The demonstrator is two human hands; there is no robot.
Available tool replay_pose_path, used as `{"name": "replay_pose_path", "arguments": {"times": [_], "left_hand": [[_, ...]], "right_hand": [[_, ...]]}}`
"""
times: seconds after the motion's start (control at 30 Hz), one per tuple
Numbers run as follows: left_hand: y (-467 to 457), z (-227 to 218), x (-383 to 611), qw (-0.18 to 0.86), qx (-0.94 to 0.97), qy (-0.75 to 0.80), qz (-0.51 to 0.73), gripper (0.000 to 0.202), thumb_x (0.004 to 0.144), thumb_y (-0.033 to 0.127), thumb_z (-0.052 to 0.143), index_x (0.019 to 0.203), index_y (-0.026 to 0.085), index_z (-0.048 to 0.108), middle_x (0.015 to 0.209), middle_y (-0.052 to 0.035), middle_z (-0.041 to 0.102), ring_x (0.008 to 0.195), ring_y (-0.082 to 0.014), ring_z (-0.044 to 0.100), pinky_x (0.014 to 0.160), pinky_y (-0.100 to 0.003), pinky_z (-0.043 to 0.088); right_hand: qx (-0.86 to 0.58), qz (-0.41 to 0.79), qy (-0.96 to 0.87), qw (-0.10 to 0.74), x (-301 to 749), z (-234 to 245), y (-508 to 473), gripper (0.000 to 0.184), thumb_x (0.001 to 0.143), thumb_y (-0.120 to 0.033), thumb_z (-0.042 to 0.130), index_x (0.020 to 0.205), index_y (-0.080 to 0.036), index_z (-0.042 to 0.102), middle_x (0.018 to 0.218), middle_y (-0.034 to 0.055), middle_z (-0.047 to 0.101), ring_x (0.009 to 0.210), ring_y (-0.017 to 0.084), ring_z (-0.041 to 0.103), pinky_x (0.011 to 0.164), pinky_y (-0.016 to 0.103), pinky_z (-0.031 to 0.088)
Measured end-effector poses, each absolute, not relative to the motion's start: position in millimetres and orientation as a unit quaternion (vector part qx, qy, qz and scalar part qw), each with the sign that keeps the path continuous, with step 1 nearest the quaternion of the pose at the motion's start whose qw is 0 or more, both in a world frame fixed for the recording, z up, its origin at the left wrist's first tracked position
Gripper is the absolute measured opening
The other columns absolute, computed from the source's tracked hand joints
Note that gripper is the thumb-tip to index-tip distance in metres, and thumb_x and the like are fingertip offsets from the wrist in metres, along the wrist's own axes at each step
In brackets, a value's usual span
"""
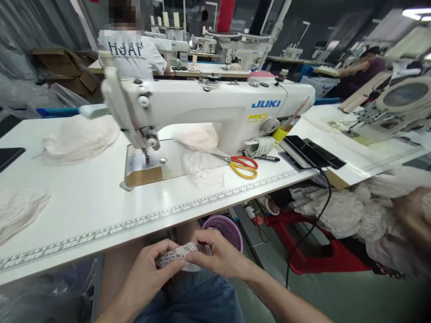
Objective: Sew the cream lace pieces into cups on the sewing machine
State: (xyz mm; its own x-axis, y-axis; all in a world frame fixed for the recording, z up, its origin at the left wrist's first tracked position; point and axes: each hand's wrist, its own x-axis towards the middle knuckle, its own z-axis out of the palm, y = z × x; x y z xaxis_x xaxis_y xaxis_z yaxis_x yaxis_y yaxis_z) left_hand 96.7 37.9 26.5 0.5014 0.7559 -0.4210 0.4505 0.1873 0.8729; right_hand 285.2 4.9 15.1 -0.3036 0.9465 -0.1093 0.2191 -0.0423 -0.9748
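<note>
Over my lap, below the table edge, a small piece of white lace fabric [178, 255] is pinched between both hands. My left hand [148, 271] grips its left end with thumb and fingers. On the other end, my right hand [218, 255] closes thumb and fingers on the lace. Part of the fabric is hidden by my fingers. Above and beyond them stands a white JUKI sewing machine [202, 101]. Beside its bed lie scissors [243, 166] with red and yellow handles, partly over a pale lace piece [204, 168].
Stacks of pale fabric [79, 139] lie on the white table [84, 202], which has a ruler strip [151, 217] along its front edge. A purple basket [229, 229] stands below. To the right are a red stool [323, 255], a hanging black cable [311, 229] and another person's hand [412, 215].
</note>
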Motion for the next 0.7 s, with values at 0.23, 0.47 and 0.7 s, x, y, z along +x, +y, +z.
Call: {"name": "replay_pose_path", "arguments": {"times": [0.23,0.47,0.7], "left_hand": [[38,27,48,0.611,0.596,0.468,0.23,0.028,0.072,0.044,0.065,0.073,0.017,0.067,0.067,-0.0011,0.064,0.064,-0.0168,0.054,0.058,-0.021,0.04],[38,26,27,0.641,0.576,0.442,0.249,0.03,0.077,0.045,0.059,0.071,0.017,0.068,0.067,-0.002,0.064,0.066,-0.0178,0.055,0.059,-0.022,0.042],[38,26,16,0.629,0.602,0.433,0.236,0.022,0.078,0.038,0.06,0.073,0.018,0.068,0.071,-0.0016,0.067,0.07,-0.0187,0.058,0.062,-0.021,0.042]], "right_hand": [[-0.512,0.474,-0.643,0.316,233,34,18,0.025,0.077,-0.032,0.062,0.065,-0.016,0.048,0.059,-0.0046,0.043,0.057,0.009,0.037,0.052,0.02,0.028],[-0.514,0.487,-0.663,0.243,214,43,21,0.028,0.077,-0.04,0.066,0.074,-0.016,0.052,0.061,-0.0054,0.042,0.057,0.008,0.036,0.05,0.02,0.026],[-0.491,0.46,-0.704,0.227,207,40,21,0.025,0.089,-0.037,0.051,0.077,-0.015,0.054,0.061,-0.0041,0.045,0.056,0.009,0.039,0.05,0.02,0.027]]}}
